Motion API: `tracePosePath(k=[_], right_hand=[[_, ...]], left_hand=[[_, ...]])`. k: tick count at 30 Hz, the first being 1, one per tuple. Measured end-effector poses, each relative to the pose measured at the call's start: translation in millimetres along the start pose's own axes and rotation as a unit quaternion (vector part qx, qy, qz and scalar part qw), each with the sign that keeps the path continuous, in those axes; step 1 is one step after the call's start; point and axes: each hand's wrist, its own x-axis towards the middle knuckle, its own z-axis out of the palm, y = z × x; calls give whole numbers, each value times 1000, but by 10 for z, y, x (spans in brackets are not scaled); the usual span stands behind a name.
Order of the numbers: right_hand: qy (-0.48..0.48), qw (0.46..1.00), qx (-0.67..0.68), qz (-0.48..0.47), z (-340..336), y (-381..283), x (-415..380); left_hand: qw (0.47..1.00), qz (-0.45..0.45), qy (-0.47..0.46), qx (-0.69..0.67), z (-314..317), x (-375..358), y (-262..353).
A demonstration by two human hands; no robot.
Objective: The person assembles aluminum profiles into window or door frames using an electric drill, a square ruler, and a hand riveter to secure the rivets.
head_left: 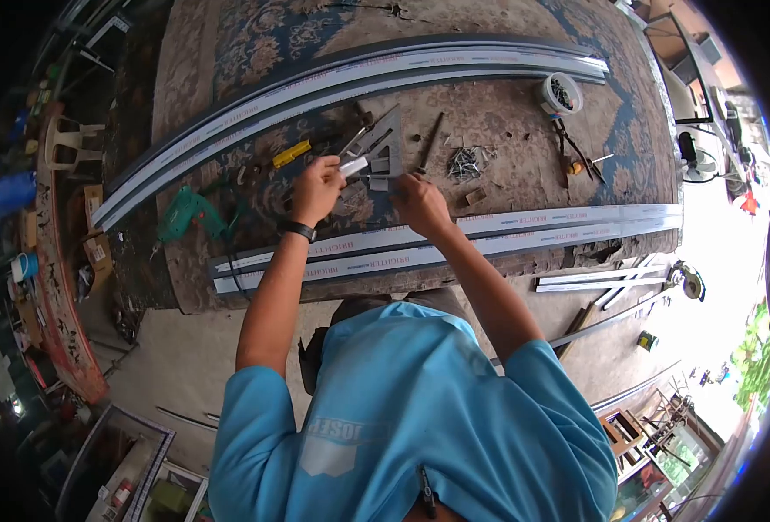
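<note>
My left hand point(317, 191) pinches a small, short silver-white metal piece point(353, 167) above the worktable. Beside it, my right hand point(423, 205) is closed, its fingertips drawn together at the edge of several grey metal pieces point(379, 165). Whatever those fingertips hold, if anything, is hidden. Behind the metal pieces lies a flat triangular metal square point(388, 129). A dark thin rod point(433, 139) lies just past my right hand. To the left of the metal pieces is a yellow-handled tool point(292, 155).
Long film-wrapped profiles point(350, 71) lie along the far side, others point(454, 237) along the near edge. A green power drill point(191, 215) is at left. Screws point(467, 163), a white tub point(561, 93) and pliers point(568, 143) lie to the right on the carpet-covered table point(524, 26).
</note>
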Motion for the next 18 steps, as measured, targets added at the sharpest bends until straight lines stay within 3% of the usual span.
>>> tracePosePath(k=[1,2,4,7,10,14,18], right_hand=[[7,1000,-17,-4,91,-25,52],[3,999,-35,-8,163,-2,117],[-8,997,-72,-12,298,67,185],[-10,998,46,39,313,133,144],[-62,968,206,129,184,96,40],[-90,923,324,184,143,-90,-121],[-91,847,466,240,186,-39,-146]], left_hand=[[993,89,31,66,5,-66,147],[987,87,40,129,-24,-166,288],[979,145,68,123,-54,-261,406],[992,107,-20,62,-55,-382,214],[988,122,-51,80,68,-492,161],[960,243,4,141,310,-571,137],[974,204,-46,82,313,-553,105]])
